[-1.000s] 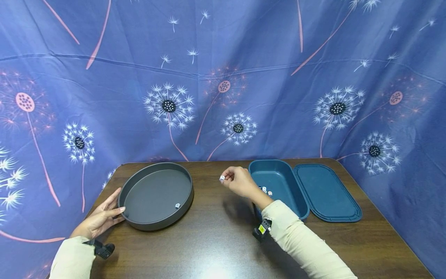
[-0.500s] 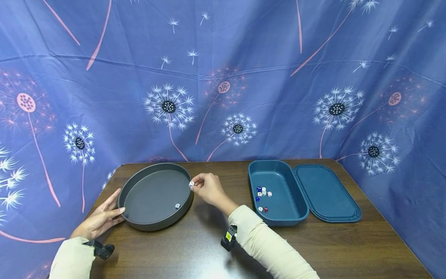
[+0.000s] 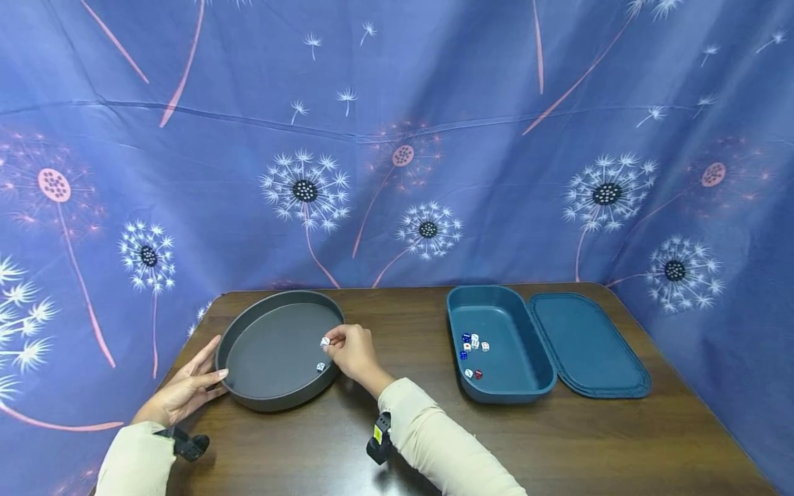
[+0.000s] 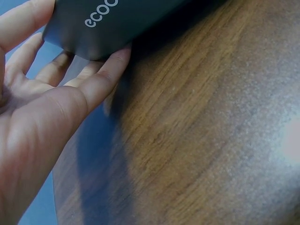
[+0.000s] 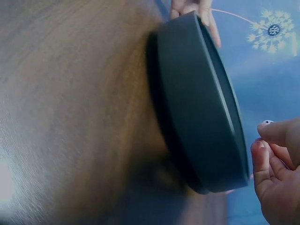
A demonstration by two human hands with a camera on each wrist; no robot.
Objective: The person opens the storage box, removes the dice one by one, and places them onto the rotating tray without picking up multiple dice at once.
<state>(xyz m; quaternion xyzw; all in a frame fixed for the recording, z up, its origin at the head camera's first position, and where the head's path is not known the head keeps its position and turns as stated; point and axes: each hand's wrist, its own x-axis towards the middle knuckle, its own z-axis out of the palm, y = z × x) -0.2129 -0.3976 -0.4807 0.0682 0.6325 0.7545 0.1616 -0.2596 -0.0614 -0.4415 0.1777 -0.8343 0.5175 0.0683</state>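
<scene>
A round dark grey pan stands on the left of the table, with one white die inside near its right wall. At the pan's left side my left hand holds the edge, thumb at the rim; in the left wrist view its fingers touch the pan's underside. My right hand pinches another white die between thumb and fingertips, over the inside of the pan's right rim. In the right wrist view the fingers mostly hide this die.
To the right stands a teal rectangular container with several white, blue and red dice in it. Its flat teal lid lies beside it. A patterned blue cloth hangs behind the wooden table.
My right hand has moved left from beside the teal container to the pan, carrying the white die. The left hand and pan have stayed in place.
</scene>
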